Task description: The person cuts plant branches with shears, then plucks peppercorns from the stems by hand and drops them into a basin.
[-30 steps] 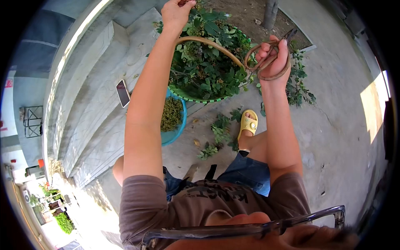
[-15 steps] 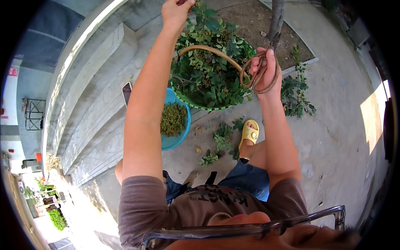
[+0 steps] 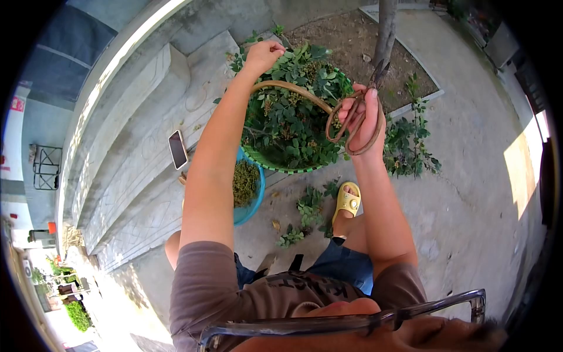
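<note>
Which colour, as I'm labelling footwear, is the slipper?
The slipper is yellow, seen best in the head view.

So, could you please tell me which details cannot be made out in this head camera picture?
- Head view: whether the left hand pinches anything; too small at the fingertips.
- Head view: the inside bottom of the green basket; leafy branches cover it.
- Head view: the left side of the blue basin; the left forearm hides it.
- Head view: anything on the smartphone screen; dark and too small.
</note>
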Demonstrator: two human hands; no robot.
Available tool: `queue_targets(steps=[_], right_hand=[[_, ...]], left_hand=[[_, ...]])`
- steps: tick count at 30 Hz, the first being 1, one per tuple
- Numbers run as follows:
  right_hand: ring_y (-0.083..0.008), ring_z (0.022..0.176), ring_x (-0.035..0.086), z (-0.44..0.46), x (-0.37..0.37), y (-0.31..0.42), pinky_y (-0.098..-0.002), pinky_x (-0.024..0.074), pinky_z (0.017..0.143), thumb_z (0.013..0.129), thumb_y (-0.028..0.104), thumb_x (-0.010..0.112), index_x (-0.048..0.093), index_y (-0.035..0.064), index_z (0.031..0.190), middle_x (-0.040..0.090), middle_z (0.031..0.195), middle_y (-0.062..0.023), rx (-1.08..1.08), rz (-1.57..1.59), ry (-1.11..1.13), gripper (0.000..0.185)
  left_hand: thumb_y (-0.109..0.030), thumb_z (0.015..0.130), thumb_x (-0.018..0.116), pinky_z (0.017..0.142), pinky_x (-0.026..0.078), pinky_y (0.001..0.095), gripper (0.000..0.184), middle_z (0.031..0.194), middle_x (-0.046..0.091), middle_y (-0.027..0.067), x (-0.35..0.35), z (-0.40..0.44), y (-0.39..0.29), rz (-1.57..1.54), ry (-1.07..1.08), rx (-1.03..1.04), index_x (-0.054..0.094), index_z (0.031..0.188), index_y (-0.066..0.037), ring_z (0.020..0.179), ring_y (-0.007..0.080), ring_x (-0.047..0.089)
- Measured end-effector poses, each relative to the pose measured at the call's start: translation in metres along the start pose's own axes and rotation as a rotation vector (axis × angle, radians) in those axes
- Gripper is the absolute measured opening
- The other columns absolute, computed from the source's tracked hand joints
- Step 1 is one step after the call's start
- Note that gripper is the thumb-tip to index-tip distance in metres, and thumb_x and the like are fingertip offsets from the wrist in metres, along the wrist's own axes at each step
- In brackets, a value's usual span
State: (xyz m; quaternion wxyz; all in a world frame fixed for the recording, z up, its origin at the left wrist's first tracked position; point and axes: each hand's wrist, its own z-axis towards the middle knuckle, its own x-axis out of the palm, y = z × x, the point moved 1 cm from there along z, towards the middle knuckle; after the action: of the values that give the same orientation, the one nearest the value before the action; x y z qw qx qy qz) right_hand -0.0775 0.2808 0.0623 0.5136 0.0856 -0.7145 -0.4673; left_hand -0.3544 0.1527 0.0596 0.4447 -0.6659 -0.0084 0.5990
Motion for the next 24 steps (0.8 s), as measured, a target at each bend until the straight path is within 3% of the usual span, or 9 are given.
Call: queue_targets(steps=[3,6,9,11,13,15,18,21,24], right_hand=[[-0.0130,0.063,0.056,-0.001,0.005,-0.002,-0.0252,0.0447,0.060,0.097,0.040,0.046,0.051,0.0009,0.112,0.057,0.074,-0.0036,-0.050,-0.020,0.024,0.042],[-0.0130,0.064,0.056,0.001,0.002,-0.009,-0.0257,0.0453,0.063,0.097,0.040,0.047,0.050,0.0013,0.112,0.057,0.074,-0.0036,-0.037,-0.007,0.022,0.041],[-0.0125,0.065,0.055,0.003,0.001,-0.012,-0.0254,0.0450,0.063,0.097,0.039,0.047,0.050,0.0018,0.112,0.056,0.074,-0.0036,-0.032,0.039,0.025,0.040],[-0.0125,0.065,0.055,0.003,0.002,-0.013,-0.0255,0.0450,0.062,0.097,0.039,0.047,0.050,0.0019,0.112,0.056,0.074,-0.0037,-0.019,0.030,0.015,0.040],[-0.0124,0.065,0.055,0.004,0.001,-0.012,-0.0255,0.0449,0.062,0.097,0.039,0.047,0.050,0.0020,0.112,0.056,0.073,-0.0039,-0.010,0.023,0.004,0.040],[-0.0122,0.065,0.055,0.003,-0.001,-0.011,-0.0251,0.0442,0.062,0.097,0.040,0.047,0.051,0.0020,0.111,0.055,0.073,-0.0037,-0.018,-0.022,0.002,0.040],[-0.0117,0.065,0.055,-0.001,0.003,-0.004,-0.0239,0.0425,0.060,0.096,0.040,0.049,0.051,0.0024,0.110,0.055,0.073,-0.0029,-0.032,-0.033,0.027,0.040],[-0.0108,0.065,0.054,-0.002,0.002,-0.004,-0.0232,0.0409,0.059,0.095,0.040,0.051,0.052,0.0030,0.110,0.055,0.073,-0.0021,-0.026,-0.102,0.066,0.040],[-0.0099,0.065,0.052,-0.007,0.006,-0.001,-0.0234,0.0402,0.058,0.094,0.039,0.055,0.052,0.0036,0.111,0.054,0.072,-0.0016,-0.013,-0.095,0.101,0.040]], left_hand=[[-0.026,0.084,0.065,0.078,0.049,0.0388,0.020,0.092,0.066,0.0076,0.021,0.008,0.008,0.190,-0.048,0.037,0.070,0.096,-0.011,0.084,0.0232,0.062],[-0.031,0.079,0.070,0.090,0.044,0.0383,0.027,0.104,0.063,0.0059,0.047,0.010,-0.002,0.428,0.017,0.101,0.069,0.101,-0.014,0.104,0.0261,0.055],[-0.032,0.078,0.071,0.093,0.042,0.0379,0.030,0.108,0.062,0.0057,0.072,0.001,-0.012,0.508,-0.120,0.135,0.068,0.102,-0.015,0.110,0.0278,0.051],[-0.031,0.077,0.071,0.088,0.046,0.0379,0.029,0.103,0.064,0.0057,0.079,0.005,-0.009,0.546,-0.178,0.173,0.068,0.101,-0.014,0.103,0.0257,0.057],[-0.030,0.077,0.071,0.080,0.049,0.0379,0.029,0.095,0.067,0.0055,0.081,0.017,-0.003,0.408,-0.054,0.063,0.068,0.101,-0.013,0.092,0.0239,0.062],[-0.026,0.078,0.069,0.073,0.051,0.0345,0.025,0.085,0.067,0.0042,0.072,0.019,-0.005,0.349,-0.137,0.062,0.068,0.099,-0.012,0.082,0.0196,0.063],[-0.018,0.081,0.067,0.069,0.047,0.0281,0.016,0.082,0.065,0.0007,0.036,0.011,-0.016,-0.185,-0.270,0.010,0.067,0.093,-0.008,0.075,0.0119,0.059],[-0.011,0.084,0.067,0.065,0.047,0.0251,0.011,0.084,0.063,-0.0012,0.008,-0.004,-0.025,-0.806,-0.207,-0.086,0.064,0.093,-0.006,0.071,0.0102,0.055],[-0.008,0.084,0.066,0.063,0.047,0.0274,0.012,0.086,0.062,-0.0007,-0.003,-0.027,-0.027,-1.151,-0.132,-0.144,0.062,0.095,-0.007,0.074,0.0111,0.056]])
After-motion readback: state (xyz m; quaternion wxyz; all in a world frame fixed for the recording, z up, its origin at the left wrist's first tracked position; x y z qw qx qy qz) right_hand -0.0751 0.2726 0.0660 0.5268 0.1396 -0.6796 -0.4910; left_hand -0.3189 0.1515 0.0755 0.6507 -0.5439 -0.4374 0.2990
